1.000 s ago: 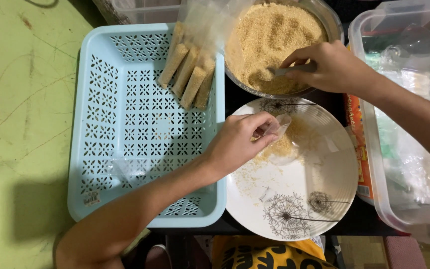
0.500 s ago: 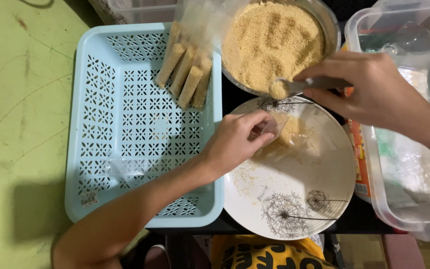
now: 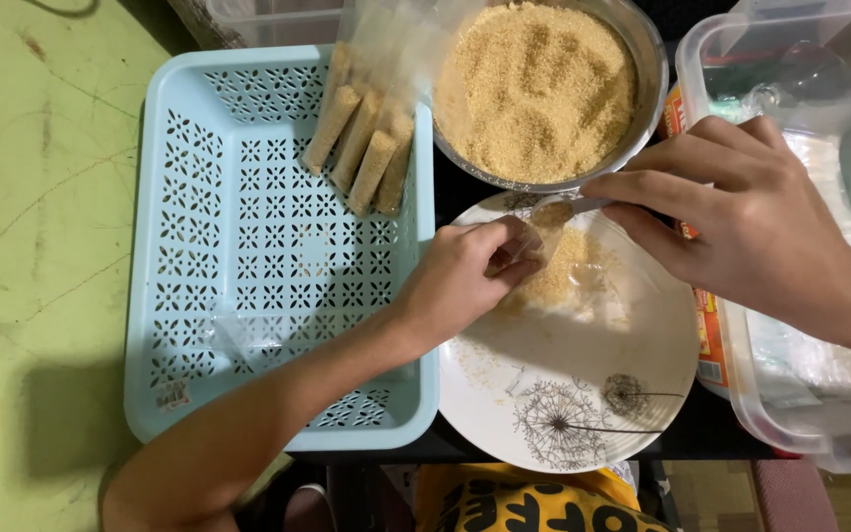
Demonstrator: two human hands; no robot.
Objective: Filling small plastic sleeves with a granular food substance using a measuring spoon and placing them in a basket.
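Spoon (image 3: 556,210) handle hides under right hand (image 3: 741,212); left hand (image 3: 460,281) pinches clear bag (image 3: 554,261).

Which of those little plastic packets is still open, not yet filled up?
The clear packet pinched by the left hand over the plate; the packets in the blue basket are full.

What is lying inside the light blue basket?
Four filled brown sticks in clear wrap lie in the basket's far corner. The left forearm hides part of its near side.

Even, fairly bright overhead light. A soft shadow lies on the green floor (image 3: 41,296) left of the left hand (image 3: 460,276). The clear tub (image 3: 790,414) beside the right hand (image 3: 741,212) shows mild glare; focus stays sharp.
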